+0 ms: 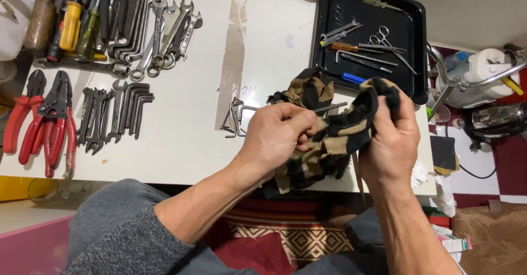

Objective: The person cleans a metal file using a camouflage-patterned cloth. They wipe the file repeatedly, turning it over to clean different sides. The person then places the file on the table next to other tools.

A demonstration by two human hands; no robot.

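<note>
Both my hands work a black-and-tan patterned rag (329, 137) above the front edge of the white table (186, 137). My left hand (274, 135) pinches a thin grey metal tool (329, 108), apparently a hex key, whose end pokes out of the cloth. The rag is wrapped round that tool. My right hand (392, 137) grips the rag's right part and bunches it up.
Several hex keys (235, 118) lie just left of my hands. Red pliers (44, 121), small spanners (112, 113), wrenches (164, 30) and screwdrivers (71, 22) fill the left side. A black tray (420, 55) at the back right holds scissors, a spanner and small tools.
</note>
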